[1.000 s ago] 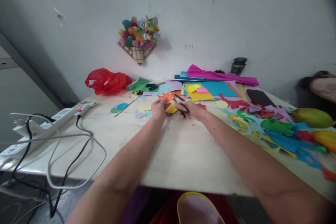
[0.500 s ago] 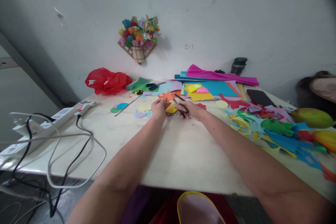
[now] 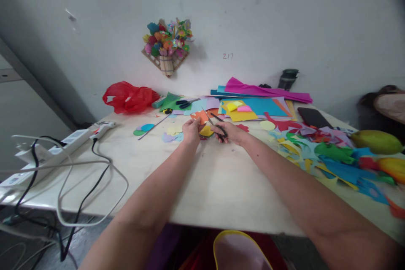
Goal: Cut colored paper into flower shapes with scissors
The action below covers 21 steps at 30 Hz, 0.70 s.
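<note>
Near the middle of the table [image 3: 221, 185], my left hand [image 3: 191, 130] pinches an orange piece of paper [image 3: 199, 116]. My right hand [image 3: 230, 132] is closed around the dark handles of a pair of scissors [image 3: 223, 132], whose parted blades point up and left at the right side of the orange paper. A yellow round piece [image 3: 206, 130] lies between the two hands. Just beyond my right hand is a red flower-shaped cutout [image 3: 243, 128]. Pale yellow and blue cutouts [image 3: 173, 133] are left of my left hand.
Paper scraps [image 3: 332, 152], a phone [image 3: 314, 117] and a green mango [image 3: 376, 141] are on the right. Coloured sheets [image 3: 268, 107] lie at the back, a red plastic bag [image 3: 128, 98] back left. A power strip [image 3: 47, 156] with loose cables lines the left edge.
</note>
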Each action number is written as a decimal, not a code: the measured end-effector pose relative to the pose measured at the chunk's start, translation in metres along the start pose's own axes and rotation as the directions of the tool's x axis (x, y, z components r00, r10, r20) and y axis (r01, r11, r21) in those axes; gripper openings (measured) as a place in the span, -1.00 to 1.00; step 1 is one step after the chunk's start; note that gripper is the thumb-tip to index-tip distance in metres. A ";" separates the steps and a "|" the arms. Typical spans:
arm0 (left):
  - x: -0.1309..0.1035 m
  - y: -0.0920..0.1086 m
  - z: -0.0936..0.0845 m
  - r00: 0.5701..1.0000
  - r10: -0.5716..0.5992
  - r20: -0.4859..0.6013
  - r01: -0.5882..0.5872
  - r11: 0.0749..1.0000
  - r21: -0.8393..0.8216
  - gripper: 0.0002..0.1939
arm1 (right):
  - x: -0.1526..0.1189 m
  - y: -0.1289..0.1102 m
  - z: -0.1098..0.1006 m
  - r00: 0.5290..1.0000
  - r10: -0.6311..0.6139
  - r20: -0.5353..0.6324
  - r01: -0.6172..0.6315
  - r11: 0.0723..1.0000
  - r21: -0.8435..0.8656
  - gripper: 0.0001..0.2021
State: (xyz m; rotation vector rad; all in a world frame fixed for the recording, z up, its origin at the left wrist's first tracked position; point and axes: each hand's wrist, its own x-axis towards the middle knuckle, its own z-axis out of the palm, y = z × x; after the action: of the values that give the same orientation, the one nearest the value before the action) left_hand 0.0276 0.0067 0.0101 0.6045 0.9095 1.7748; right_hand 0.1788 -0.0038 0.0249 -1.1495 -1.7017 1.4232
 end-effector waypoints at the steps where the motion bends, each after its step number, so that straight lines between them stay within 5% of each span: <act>1: 0.000 0.000 0.000 1.000 0.000 -0.004 0.000 1.000 -0.002 -0.69 | 0.000 0.000 0.000 1.000 -0.001 0.002 0.001 1.000 0.001 -0.73; 21: 0.003 -0.001 -0.003 1.000 -0.005 0.005 0.005 1.000 0.004 -0.70 | 0.001 0.001 -0.001 1.000 0.012 -0.006 -0.013 0.999 -0.048 -0.67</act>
State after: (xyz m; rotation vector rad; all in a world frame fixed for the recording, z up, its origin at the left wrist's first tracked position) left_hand 0.0245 0.0089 0.0069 0.6090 0.9106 1.7668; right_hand 0.1794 -0.0021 0.0245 -1.1912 -1.7367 1.3919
